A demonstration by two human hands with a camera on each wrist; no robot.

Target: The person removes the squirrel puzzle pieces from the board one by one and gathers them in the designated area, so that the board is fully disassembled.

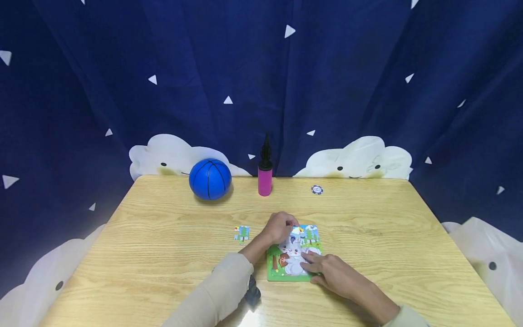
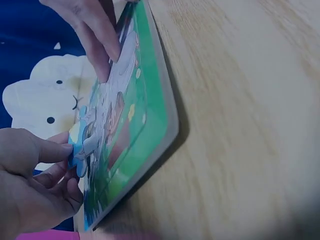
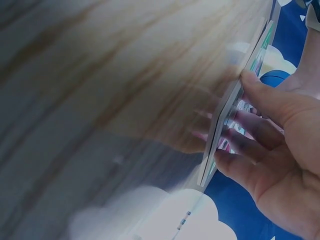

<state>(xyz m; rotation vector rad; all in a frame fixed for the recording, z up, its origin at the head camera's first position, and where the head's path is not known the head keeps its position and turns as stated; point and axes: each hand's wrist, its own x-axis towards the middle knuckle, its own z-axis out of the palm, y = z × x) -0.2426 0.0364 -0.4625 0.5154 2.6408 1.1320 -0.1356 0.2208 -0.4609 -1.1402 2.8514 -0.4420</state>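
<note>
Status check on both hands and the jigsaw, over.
Left hand pinching jigsaw piece. Right hand resting on squirrel jigsaw. Left forearm lies between it and loose jigsaw section.

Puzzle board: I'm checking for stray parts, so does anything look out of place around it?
Yes: a loose bit of puzzle lies on the table left of the board, apart from it. The left hand pinches another piece, which isn't lying flush.

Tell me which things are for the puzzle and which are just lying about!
For the puzzle, it seems:
puzzle board
puzzle piece in the left hand
loose puzzle section

Probably just lying about:
blue ball
black-topped pink cylinder
round chip
</note>
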